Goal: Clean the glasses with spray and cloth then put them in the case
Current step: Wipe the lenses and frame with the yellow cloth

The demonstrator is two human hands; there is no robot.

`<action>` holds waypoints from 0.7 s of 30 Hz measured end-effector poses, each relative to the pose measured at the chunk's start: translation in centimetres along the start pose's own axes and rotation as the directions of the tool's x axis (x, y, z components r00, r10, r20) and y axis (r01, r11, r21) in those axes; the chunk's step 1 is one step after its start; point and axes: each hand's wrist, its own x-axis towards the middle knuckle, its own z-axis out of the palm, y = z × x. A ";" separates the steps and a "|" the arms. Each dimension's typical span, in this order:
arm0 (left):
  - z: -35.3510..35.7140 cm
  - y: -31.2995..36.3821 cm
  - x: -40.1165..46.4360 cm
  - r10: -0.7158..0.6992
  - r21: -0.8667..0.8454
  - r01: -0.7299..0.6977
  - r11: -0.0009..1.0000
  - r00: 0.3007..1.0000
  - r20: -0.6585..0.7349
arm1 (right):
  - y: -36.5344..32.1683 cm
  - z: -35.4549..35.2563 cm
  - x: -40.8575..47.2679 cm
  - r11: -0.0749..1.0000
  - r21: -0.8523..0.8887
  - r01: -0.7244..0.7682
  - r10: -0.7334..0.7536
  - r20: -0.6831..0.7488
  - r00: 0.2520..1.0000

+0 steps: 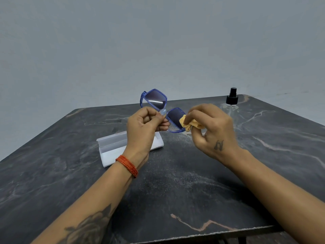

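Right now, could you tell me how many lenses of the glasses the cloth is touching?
1: the cloth in the right hand covers the right-side lens; the raised lens is bare.

The glasses are blue with dark lenses. The cloth is yellow. The case is white. The table is dark grey with pale, wavy lines.

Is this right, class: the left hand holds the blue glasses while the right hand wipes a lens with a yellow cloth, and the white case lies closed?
Not quite. The head view shows the case lying open on the table, lid up. The rest stands.
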 end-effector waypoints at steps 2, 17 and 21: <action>0.0 0.1 0.1 -0.001 -0.023 0.001 1.000 1.000 -0.008 | 0.2 -0.1 0.2 0.994 0.026 -0.107 0.109 -0.071 0.992; -0.4 0.6 0.7 -0.214 -0.413 0.216 0.885 0.975 0.052 | -0.1 -0.4 0.9 0.931 0.297 -0.212 0.259 -0.127 0.958; -0.4 0.7 0.8 -0.248 -0.462 0.236 0.855 0.968 0.036 | -0.6 -0.3 0.2 0.966 0.248 -0.072 0.090 -0.064 0.994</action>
